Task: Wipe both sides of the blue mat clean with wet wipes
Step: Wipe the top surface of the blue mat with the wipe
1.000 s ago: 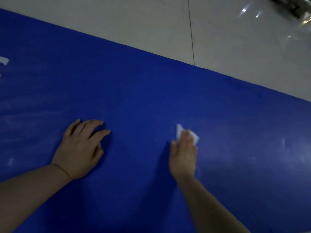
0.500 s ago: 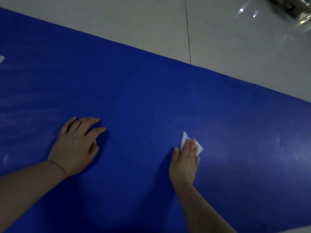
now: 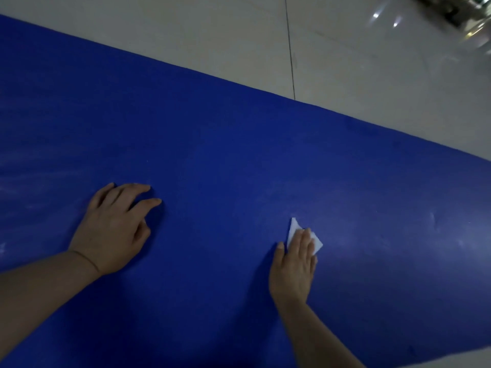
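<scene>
While the right hand (image 3: 295, 264) is pressing flat on the wet wipe (image 3: 316, 241) and the left hand (image 3: 114, 229) is bracing open on the blue mat (image 3: 239, 155), the wipe is risking bunching and leaving streaks.

I am sliding my right hand (image 3: 293, 264) back toward me across the blue mat (image 3: 239, 160), and the white wet wipe (image 3: 293, 231) is coming along under my flat fingers. One second ago the wipe was sitting farther up the mat; now it is lying lower and a bit more to the right. My left hand (image 3: 111, 229) is shifting a little to the left. The small white scrap at the far left edge is going out of sight.
</scene>
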Motion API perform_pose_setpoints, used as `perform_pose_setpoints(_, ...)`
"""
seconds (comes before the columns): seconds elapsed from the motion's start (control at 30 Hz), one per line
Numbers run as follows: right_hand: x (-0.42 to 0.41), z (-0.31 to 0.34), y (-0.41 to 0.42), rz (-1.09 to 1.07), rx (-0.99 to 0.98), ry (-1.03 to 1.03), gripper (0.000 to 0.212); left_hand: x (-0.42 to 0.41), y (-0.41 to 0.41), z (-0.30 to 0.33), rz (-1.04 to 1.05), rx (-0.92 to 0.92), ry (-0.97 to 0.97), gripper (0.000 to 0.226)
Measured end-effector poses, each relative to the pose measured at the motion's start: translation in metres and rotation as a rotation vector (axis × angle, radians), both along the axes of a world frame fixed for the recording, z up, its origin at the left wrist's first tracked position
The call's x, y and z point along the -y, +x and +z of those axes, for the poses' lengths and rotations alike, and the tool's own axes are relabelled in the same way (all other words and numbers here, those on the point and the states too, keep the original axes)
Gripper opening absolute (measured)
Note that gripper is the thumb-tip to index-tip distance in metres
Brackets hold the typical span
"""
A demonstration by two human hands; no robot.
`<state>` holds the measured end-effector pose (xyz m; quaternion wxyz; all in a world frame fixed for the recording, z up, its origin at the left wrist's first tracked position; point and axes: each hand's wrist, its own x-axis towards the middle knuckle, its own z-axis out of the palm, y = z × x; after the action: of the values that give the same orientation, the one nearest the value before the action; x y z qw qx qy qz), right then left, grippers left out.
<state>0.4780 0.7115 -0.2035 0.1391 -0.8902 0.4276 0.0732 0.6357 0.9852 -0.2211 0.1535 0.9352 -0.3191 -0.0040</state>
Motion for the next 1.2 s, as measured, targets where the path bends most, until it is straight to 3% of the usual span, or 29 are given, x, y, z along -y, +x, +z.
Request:
perform_pose_setpoints(0.07, -0.014, 0.003, 0.002, 0.053, 0.009, -0.008, 0.063, 0.0, 0.0, 0.0, -0.004, 0.011, 0.007, 0.05)
perform_pose_setpoints(0.2, -0.075, -0.007, -0.004, 0.433, 0.008, 0.006, 0.066, 0.0, -0.001, -0.001, -0.002, 0.023, 0.005, 0.049)
perform_pose_setpoints(0.43, -0.055, 0.002, -0.009, 0.58, 0.066, 0.171, 0.071, -0.014, -0.043, 0.001, -0.132, -0.005, -0.117, 0.039)
perform_pose_setpoints(0.5, -0.034, 0.0, -0.015, 0.512, 0.114, 0.147, 0.065, -0.023, -0.056, -0.003, -0.204, -0.007, -0.087, 0.039)
perform_pose_setpoints(0.67, -0.014, -0.007, -0.03, 0.092, 0.081, 0.042, 0.052, -0.025, -0.056, -0.008, -0.217, -0.032, 0.001, 0.045)
perform_pose_setpoints(0.77, -0.065, -0.01, -0.031, 0.244, 0.113, -0.029, 0.064, -0.025, -0.056, -0.009, -0.216, -0.034, 0.002, 0.045)
perform_pose_setpoints(0.83, -0.093, -0.014, -0.036, 0.474, 0.109, -0.035, 0.059, -0.025, -0.055, -0.007, -0.214, -0.037, -0.002, 0.045)
perform_pose_setpoints(0.9, -0.085, -0.014, -0.036, 0.574, 0.088, -0.003, 0.059, -0.025, -0.055, -0.005, -0.216, -0.039, -0.014, 0.044)
perform_pose_setpoints(1.0, -0.035, -0.01, -0.032, 0.282, 0.122, -0.044, 0.055, -0.024, -0.055, -0.004, -0.217, -0.025, -0.021, 0.043)
perform_pose_setpoints(1.1, -0.009, -0.004, -0.028, -0.005, 0.026, 0.033, 0.057, -0.025, -0.056, -0.006, -0.211, -0.02, -0.022, 0.043)
perform_pose_setpoints(1.2, -0.051, -0.007, -0.031, 0.184, 0.056, -0.077, 0.063, -0.024, -0.057, -0.006, -0.206, -0.027, -0.025, 0.043)
